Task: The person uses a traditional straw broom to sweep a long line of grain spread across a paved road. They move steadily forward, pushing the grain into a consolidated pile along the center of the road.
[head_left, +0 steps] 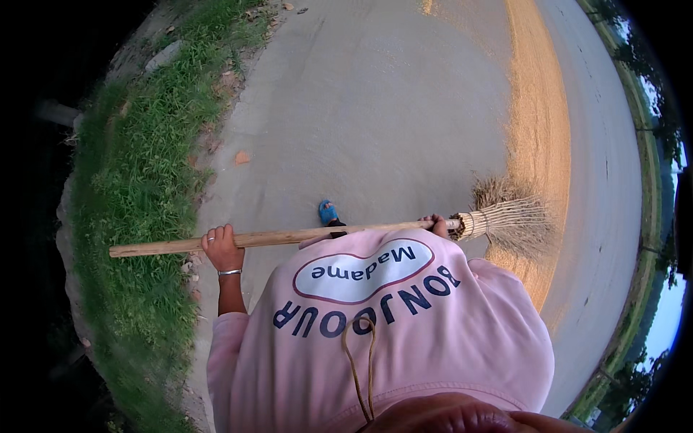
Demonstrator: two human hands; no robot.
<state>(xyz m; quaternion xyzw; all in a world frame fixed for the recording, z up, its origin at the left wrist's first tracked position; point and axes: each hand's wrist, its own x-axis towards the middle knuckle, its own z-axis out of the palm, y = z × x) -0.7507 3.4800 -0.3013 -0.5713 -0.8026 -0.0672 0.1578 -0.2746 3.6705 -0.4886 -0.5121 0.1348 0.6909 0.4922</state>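
Note:
A long-handled broom (289,237) lies crosswise in front of my body, its pale wooden pole reaching left over the grass edge. My left hand (222,247), with a ring and a silver bracelet, is closed round the pole toward its free end. Close to the broom head, my right hand (436,225) grips the other end of the pole, partly hidden by my pink top. The bound twig bristles (516,220) fan out to the right, over the edge of a long strip of golden grain (538,115). Whether the bristles touch the grain I cannot tell.
Grey concrete road (375,108) runs ahead, with thinly scattered grain near the strip. Green grass (144,159) borders it on the left, with a brown leaf (242,157) by the edge. A foot in a blue sandal (328,212) shows beyond the pole. Trees stand far right.

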